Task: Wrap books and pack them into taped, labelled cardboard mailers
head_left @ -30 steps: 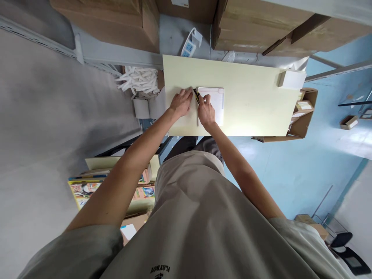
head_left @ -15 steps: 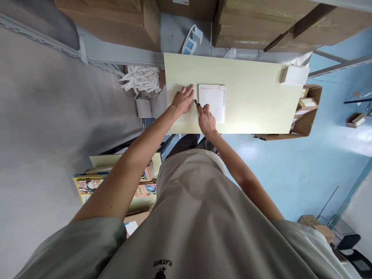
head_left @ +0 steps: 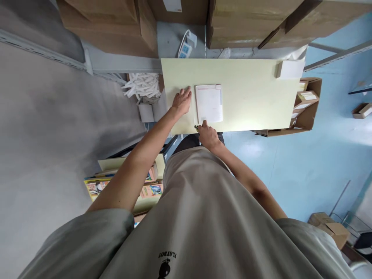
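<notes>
White booklet point(head_left: 208, 103) lies flat on the bench point(head_left: 250, 97), nearer its left edge. Left hand point(head_left: 181, 101) rests beside it, fingers slightly spread, presumably for steadying; right hand point(head_left: 208, 135), at the near edge, grips a dark cutter-like tool point(head_left: 197, 128), likely for control

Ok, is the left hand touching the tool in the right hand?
Apart. The head view shows pale tabletop between the left hand and the tool, which the right hand grips.
</notes>
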The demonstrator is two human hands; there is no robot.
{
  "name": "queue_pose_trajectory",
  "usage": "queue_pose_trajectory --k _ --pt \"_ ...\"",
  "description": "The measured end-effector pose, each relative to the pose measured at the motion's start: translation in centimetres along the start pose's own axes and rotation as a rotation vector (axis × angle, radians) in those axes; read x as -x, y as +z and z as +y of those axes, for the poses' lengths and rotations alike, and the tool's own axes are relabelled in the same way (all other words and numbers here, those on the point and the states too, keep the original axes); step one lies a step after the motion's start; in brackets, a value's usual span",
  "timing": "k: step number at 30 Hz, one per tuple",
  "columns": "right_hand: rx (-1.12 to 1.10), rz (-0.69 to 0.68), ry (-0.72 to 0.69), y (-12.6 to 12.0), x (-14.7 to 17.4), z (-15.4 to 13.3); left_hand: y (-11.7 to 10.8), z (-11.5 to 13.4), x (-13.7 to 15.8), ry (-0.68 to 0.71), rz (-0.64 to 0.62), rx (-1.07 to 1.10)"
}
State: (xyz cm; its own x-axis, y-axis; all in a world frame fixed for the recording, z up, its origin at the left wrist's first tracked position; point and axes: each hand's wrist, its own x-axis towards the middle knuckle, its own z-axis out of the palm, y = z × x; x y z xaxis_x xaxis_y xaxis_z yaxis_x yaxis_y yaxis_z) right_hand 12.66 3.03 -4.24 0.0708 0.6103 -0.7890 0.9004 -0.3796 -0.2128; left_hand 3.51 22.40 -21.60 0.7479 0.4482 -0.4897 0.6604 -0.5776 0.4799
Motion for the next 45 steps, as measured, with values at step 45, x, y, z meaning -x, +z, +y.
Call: queue_pose_trajectory --k 45 --pt "-0.143 1.032 -0.648 -25.8 -9.9 16.3 -10.0 14.8 3.5 -0.364 0.342 0.158"
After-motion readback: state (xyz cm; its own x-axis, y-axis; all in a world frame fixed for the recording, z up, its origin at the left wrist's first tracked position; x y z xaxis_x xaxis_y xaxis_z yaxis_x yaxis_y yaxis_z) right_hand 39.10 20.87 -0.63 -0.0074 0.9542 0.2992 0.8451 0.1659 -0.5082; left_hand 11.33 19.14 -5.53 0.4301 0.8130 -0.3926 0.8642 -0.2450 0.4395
